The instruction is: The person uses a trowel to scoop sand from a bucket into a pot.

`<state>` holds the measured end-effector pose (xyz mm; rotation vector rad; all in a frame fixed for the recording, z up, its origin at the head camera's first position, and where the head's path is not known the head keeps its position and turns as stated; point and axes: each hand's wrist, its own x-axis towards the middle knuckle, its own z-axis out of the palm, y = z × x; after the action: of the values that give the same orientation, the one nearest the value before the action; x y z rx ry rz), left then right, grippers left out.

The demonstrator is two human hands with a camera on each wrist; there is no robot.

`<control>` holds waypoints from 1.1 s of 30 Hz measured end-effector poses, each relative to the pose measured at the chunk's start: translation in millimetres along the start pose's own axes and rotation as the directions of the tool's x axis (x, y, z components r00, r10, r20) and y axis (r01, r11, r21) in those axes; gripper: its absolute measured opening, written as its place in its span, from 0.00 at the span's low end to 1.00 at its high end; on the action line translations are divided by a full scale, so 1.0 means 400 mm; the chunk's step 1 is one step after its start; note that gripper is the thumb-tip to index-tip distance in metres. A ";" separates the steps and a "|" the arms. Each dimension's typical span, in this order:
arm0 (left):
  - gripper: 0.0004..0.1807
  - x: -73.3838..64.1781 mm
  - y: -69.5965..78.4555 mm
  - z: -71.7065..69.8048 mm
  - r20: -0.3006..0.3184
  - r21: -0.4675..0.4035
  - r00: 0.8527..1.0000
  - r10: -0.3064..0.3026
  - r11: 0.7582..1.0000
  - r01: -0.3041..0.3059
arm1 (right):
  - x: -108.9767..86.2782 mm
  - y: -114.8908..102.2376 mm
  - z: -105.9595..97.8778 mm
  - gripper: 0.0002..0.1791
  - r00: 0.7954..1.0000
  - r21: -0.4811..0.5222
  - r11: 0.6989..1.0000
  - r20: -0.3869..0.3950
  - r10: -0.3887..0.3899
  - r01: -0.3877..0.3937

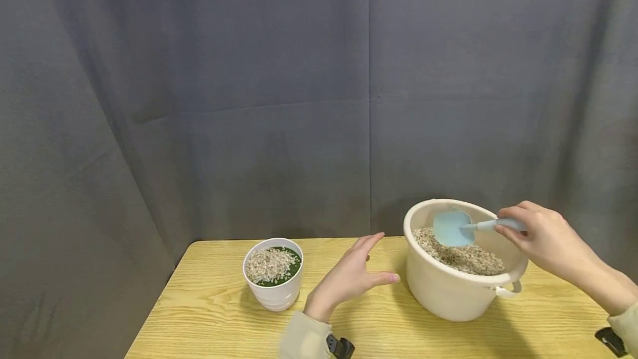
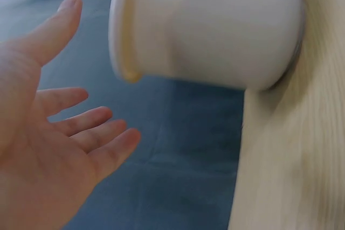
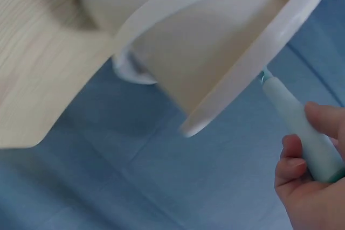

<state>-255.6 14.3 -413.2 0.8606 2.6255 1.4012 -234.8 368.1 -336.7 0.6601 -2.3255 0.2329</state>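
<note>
My right hand grips the handle of a light blue small shovel over the mouth of a white bucket. Pale gravel lies inside the bucket, below the blade. In the right wrist view, fingers and thumb wrap the shovel handle beside the bucket rim. Left of the bucket, my left hand is spread with thumb and fingers apart, holding nothing. The left wrist view shows that palm facing the bucket wall without touching it.
A white flowerpot stands on the left of the wooden table, with similar gravel partly covering a green surface inside. The bucket's handle hangs at its front right. A grey curtain hangs behind the table.
</note>
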 end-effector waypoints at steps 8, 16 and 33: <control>0.55 0.074 0.026 0.067 -0.006 -0.018 1.000 -0.028 0.999 0.028 | 0.005 0.076 0.016 0.12 0.991 0.034 0.999 0.131 0.012 -0.017; 0.63 0.127 0.030 0.116 -0.060 -0.071 0.998 -0.024 0.997 0.020 | 0.009 0.112 0.030 0.10 0.948 0.089 0.995 0.318 0.009 -0.039; 0.64 0.149 0.025 0.175 -0.105 -0.385 0.994 0.003 0.922 -0.044 | 0.015 0.134 -0.003 0.13 0.900 -0.039 0.986 0.415 -0.129 0.159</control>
<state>-281.2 100.6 -434.2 0.7863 2.2790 1.9280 -265.9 412.0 -330.9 0.9134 -2.6526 -0.0688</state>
